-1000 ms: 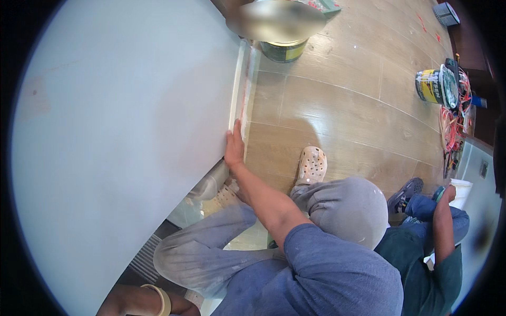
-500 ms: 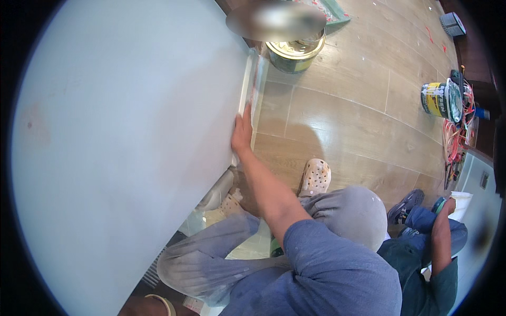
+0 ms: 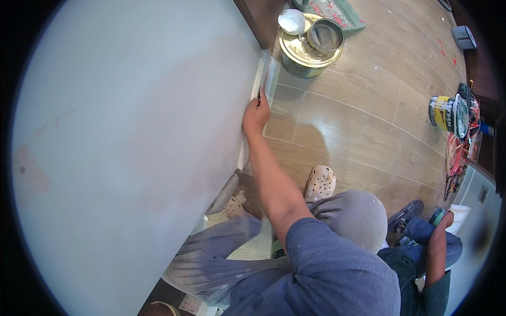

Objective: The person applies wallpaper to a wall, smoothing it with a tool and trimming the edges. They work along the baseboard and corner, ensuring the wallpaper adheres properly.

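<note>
My right hand (image 3: 256, 113) rests against the white baseboard (image 3: 258, 79) at the foot of a pale grey-blue wall (image 3: 132, 105). Its fingers are drawn together, with a small dark thing showing between them that is too small to name. Alongside the baseboard, a whitish strip (image 3: 271, 79) covers the floor's edge. Beyond the hand stands a gold-lidded can (image 3: 295, 47). On its lid sit a white-coated cup (image 3: 291, 21) and an open round tin (image 3: 326, 36). My left hand is not visible.
A green dustpan (image 3: 350, 16) with red scraps lies behind the can. At the right are a paint bucket (image 3: 441, 113), tangled pink cable (image 3: 454, 152) and a grey tin (image 3: 464, 37). Another person's arm (image 3: 436, 247) shows at lower right. My speckled clog (image 3: 320, 183) is on the wood-look floor.
My right hand has slid farther along the baseboard, and its stretched fingers have drawn together. The view has shifted slightly. The cup and tin on the can, blurred over before, now show clearly.
</note>
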Tool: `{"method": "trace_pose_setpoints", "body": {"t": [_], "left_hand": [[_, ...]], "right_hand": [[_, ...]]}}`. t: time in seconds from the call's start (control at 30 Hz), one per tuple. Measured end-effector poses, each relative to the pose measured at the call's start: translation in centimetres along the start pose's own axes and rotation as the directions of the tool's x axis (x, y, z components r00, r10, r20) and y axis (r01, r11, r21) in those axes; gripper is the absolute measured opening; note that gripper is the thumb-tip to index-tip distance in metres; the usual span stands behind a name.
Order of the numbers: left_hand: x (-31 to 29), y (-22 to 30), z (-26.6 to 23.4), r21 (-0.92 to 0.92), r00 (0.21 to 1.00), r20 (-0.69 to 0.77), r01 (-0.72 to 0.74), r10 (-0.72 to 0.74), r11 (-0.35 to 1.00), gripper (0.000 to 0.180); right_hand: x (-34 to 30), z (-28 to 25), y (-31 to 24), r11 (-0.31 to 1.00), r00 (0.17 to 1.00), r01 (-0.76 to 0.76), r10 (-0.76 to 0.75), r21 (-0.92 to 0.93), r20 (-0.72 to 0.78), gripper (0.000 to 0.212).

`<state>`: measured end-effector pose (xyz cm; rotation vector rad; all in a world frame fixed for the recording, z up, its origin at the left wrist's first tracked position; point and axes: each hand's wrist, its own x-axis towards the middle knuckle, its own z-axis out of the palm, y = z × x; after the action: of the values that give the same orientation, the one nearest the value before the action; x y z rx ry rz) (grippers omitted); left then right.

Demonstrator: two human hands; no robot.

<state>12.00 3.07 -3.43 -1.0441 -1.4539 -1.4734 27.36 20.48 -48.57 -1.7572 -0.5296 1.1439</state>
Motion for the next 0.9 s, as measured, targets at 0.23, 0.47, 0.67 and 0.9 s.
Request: {"method": "trace_pose_setpoints", "body": {"t": [0.23, 0.47, 0.67, 0.9], "left_hand": [[-0.1, 0.3, 0.0, -0.007, 1.000, 0.005, 0.009, -0.009, 1.000, 0.047], [0.0, 0.4, 0.0, -0.017, 1.000, 0.025, -0.007, 0.007, 1.000, 0.048], [0.1, 0.2, -0.3, 0.004, 1.000, 0.020, 0.016, -0.016, 1.000, 0.049], [0.8, 0.3, -1.0, 0.012, 1.000, 0.023, -0.005, 0.005, 1.000, 0.050]], "right_hand": [[-3.1, -1.2, 2.5, 0.992, 0.994, 0.105, -0.108, 0.074, 0.032, 0.048], [5.6, 0.5, -1.1, 0.972, 0.969, 0.217, -0.225, 0.088, 0.099, 0.048], [0.1, -1.5, 0.9, 0.978, 0.948, 0.210, -0.201, -0.012, 0.249, 0.058], [-6.9, -2.4, 6.2, 0.975, 0.955, 0.216, -0.202, -0.045, 0.215, 0.059]]}}
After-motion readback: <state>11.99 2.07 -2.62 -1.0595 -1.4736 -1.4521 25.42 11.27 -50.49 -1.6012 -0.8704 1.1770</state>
